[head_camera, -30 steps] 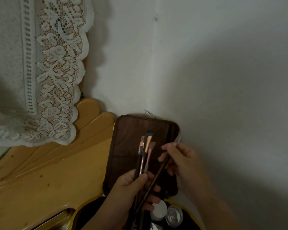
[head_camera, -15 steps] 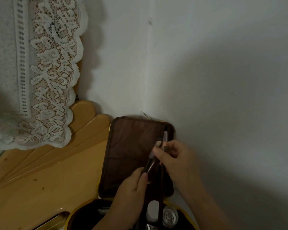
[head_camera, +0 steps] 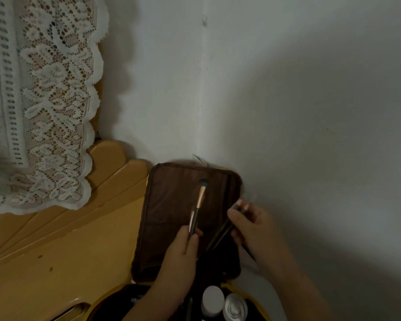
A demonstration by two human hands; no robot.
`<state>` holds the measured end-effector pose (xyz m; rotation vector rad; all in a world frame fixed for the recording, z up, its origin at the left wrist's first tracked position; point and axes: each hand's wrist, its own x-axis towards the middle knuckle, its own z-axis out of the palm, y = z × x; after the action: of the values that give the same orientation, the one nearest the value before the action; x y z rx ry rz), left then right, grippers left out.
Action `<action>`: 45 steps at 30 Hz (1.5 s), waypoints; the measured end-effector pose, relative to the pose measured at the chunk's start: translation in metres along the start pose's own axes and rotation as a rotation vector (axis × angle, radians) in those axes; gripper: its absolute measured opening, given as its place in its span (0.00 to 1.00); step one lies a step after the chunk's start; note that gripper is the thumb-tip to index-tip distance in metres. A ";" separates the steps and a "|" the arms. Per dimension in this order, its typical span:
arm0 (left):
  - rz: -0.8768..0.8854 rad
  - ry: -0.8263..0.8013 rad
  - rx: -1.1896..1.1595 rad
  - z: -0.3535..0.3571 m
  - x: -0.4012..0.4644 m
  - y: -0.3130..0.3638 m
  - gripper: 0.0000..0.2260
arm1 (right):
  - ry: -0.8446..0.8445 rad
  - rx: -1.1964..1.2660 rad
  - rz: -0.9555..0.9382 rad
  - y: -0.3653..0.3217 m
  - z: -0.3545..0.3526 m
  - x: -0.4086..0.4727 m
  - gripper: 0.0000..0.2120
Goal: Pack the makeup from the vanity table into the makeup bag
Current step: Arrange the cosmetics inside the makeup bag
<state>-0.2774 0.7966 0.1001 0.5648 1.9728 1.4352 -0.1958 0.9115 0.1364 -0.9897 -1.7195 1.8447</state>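
The makeup bag stands open in the wall corner, its brown lid (head_camera: 169,205) upright and its yellow-rimmed body (head_camera: 229,285) at the bottom edge. My left hand (head_camera: 183,253) grips makeup brushes; one with a rose-gold ferrule and dark tip (head_camera: 200,195) points up against the lid. My right hand (head_camera: 250,230) pinches a thin dark brush (head_camera: 220,237) that slants down toward the lid's lower right. Inside the bag sit a white-capped bottle (head_camera: 213,301) and a clear ribbed-top jar (head_camera: 235,308).
The wooden vanity table (head_camera: 63,258) runs left of the bag, with a scalloped wooden back (head_camera: 116,163). A white lace cloth (head_camera: 44,107) hangs over the upper left. Plain white walls (head_camera: 310,112) close in behind and on the right.
My hands have separated: the left now lifts a brush upright against the lid, while the right draws a dark brush off to the right. A second ago both hands held the bunch together.
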 end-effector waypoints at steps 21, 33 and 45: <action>-0.236 0.031 -0.311 -0.031 0.035 -0.022 0.09 | 0.647 -0.059 -0.424 0.040 -0.028 0.035 0.19; 0.304 0.141 0.407 0.025 0.091 0.004 0.04 | 0.636 0.168 -0.393 0.045 -0.026 0.023 0.20; 0.432 -0.331 1.017 0.026 0.146 0.016 0.11 | 0.599 0.156 -0.318 0.045 -0.037 0.015 0.12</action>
<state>-0.3635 0.9160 0.0750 1.6178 2.2671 0.3616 -0.1709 0.9407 0.0902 -1.0038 -1.2608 1.2840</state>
